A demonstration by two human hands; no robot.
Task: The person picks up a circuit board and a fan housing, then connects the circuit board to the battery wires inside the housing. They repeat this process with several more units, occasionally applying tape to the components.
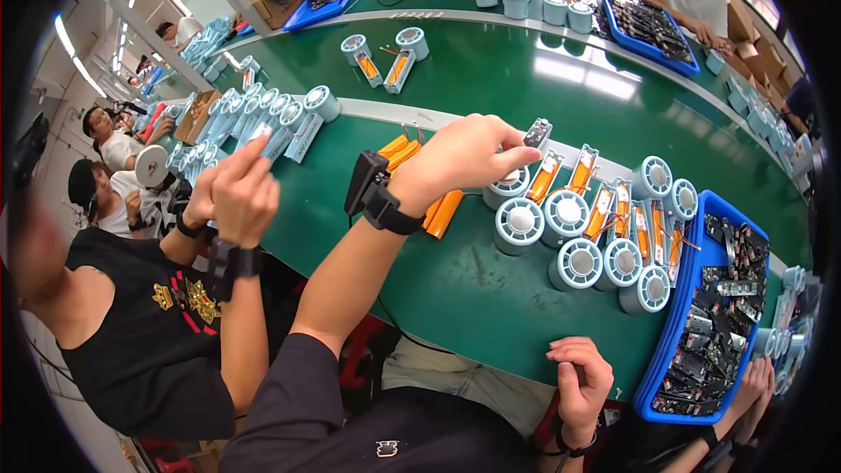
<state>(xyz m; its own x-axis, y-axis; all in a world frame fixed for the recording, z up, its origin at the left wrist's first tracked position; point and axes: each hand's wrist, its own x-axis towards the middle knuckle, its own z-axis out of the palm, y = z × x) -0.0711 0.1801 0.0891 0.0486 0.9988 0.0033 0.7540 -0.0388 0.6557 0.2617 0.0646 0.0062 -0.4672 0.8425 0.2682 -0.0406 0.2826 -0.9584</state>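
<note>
My left hand reaches over the bench, thumb and index finger closed at a small dark circuit board with a pale edge. Just below it, several light-blue handheld fans lie in a cluster, round heads nearest me. Their opened handles show orange battery cells and thin wires. Loose orange battery cells lie under and behind my left wrist. Near the bench's front edge, my right hand is held with curled fingers, and nothing shows in it. Both wrists wear dark bands.
A blue tray heaped with circuit boards stands at the right. At the left, a person's hands work close to more blue fans. Two opened fans lie across the pale bench strip. Another blue tray is across the bench.
</note>
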